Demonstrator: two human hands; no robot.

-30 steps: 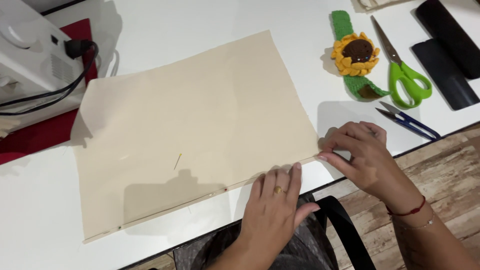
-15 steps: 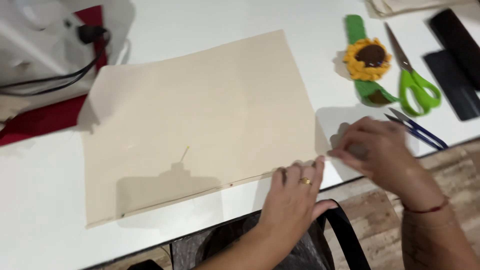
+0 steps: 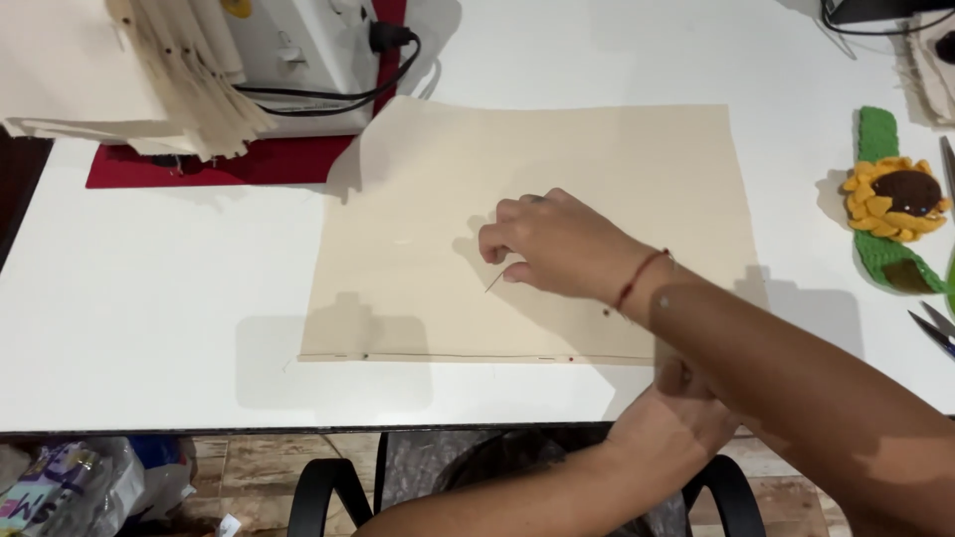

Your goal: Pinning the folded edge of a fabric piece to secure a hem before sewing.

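Observation:
A cream fabric rectangle (image 3: 597,159) lies flat on the white table (image 3: 149,318), with a folded, pinned hem along its near edge. My right hand (image 3: 557,244), with a red string on the wrist, reaches across to the middle of the fabric. Its thumb and forefinger pinch a thin pin-like sliver (image 3: 494,282) that rests on the cloth. My left hand (image 3: 676,413) sits at the table's near edge by the fabric's lower right corner, under my right forearm. Its fingers are hidden.
A white sewing machine (image 3: 298,45) stands on a red mat (image 3: 249,159) at the back left, with a black cable and a stack of cream fabric pieces (image 3: 119,80). A crocheted sunflower on a green strap (image 3: 895,199) and scissor tips (image 3: 935,328) lie right. Black chair arms (image 3: 328,487) are below.
My right hand has left the fabric's lower right corner and moved to its middle, where it pinches the thin sliver. The view has shifted left. My left hand stays near the hem.

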